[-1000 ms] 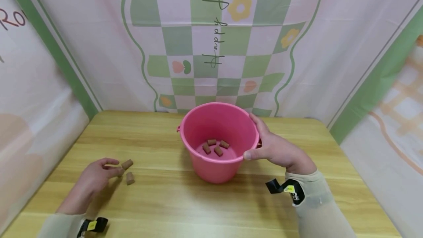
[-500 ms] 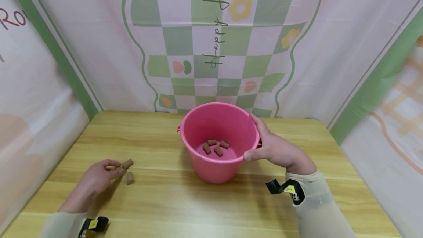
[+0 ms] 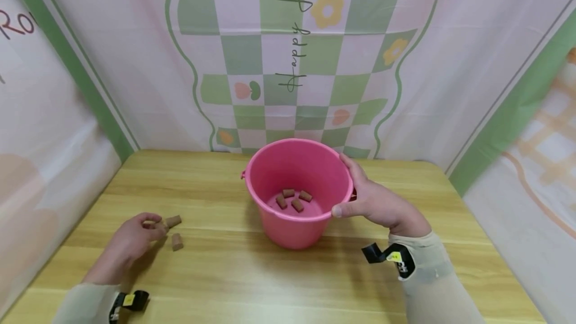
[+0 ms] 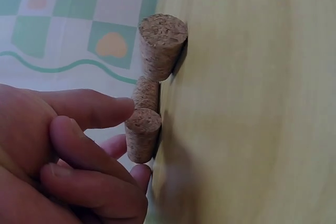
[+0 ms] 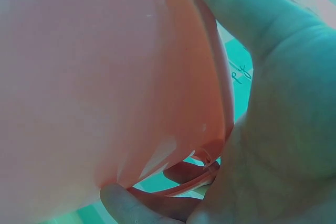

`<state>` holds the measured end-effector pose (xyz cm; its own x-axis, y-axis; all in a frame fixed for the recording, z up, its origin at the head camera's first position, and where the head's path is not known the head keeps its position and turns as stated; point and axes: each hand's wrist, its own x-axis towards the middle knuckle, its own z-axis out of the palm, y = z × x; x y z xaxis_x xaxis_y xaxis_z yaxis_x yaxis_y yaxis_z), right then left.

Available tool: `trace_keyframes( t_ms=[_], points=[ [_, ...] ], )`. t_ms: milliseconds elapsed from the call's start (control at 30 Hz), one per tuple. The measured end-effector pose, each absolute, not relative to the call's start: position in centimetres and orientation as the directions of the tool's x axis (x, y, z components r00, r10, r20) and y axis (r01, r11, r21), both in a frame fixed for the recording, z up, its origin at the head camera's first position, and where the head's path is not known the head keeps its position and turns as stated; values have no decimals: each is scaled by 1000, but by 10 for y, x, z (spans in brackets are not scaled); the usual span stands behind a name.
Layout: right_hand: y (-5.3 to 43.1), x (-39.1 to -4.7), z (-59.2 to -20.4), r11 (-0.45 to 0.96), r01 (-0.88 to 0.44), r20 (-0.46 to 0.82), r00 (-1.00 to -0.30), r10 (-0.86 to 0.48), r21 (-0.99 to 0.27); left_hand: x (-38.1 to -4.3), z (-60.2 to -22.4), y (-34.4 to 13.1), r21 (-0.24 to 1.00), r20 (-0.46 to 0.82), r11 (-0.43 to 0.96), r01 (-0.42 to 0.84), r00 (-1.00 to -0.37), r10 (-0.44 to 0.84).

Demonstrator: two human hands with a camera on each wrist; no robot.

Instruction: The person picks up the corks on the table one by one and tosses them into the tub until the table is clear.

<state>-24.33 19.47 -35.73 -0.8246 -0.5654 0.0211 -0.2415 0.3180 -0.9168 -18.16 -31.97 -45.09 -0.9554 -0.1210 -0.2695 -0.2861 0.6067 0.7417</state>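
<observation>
My left hand (image 3: 135, 239) is at the left of the table, thumb and fingers curled about a small tapered cork stopper (image 4: 142, 139). Its fingertips lie right at the stopper's ends in the left wrist view. Two more cork stoppers, one farther back (image 3: 173, 221) and one nearer (image 3: 177, 242), lie just right of these fingers. A pink plastic bucket (image 3: 290, 231) stands upright mid-table. My right hand (image 3: 382, 204) grips the right side of its rim, thumb toward the front and fingers behind. Several cork stoppers (image 3: 297, 205) lie on the bucket's bottom.
The wood-grain table (image 3: 216, 284) ends at the back against a hanging checked cloth (image 3: 279, 54). Cloth panels also close in the left and right sides. A bucket handle (image 5: 184, 186) passes by the right fingers in the right wrist view.
My left hand has edged forward to the stoppers and then drawn back slightly, its fingertips closing in about one stopper. The bucket and the right hand have stayed in place.
</observation>
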Motion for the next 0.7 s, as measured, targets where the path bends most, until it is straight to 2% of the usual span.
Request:
trace_keyframes(
  t_ms=[433, 700],
  points=[
    [195, -244, -357, 316, -234, 17, -827, -562, -919, -186, -454, -319, 694, -216, 680, -235, -970, -115],
    [195, -244, -358, 315, -238, 17, -821, -570, -919, -188, -456, -324, 702, -222, 657, -273, -962, -161]
  ],
)
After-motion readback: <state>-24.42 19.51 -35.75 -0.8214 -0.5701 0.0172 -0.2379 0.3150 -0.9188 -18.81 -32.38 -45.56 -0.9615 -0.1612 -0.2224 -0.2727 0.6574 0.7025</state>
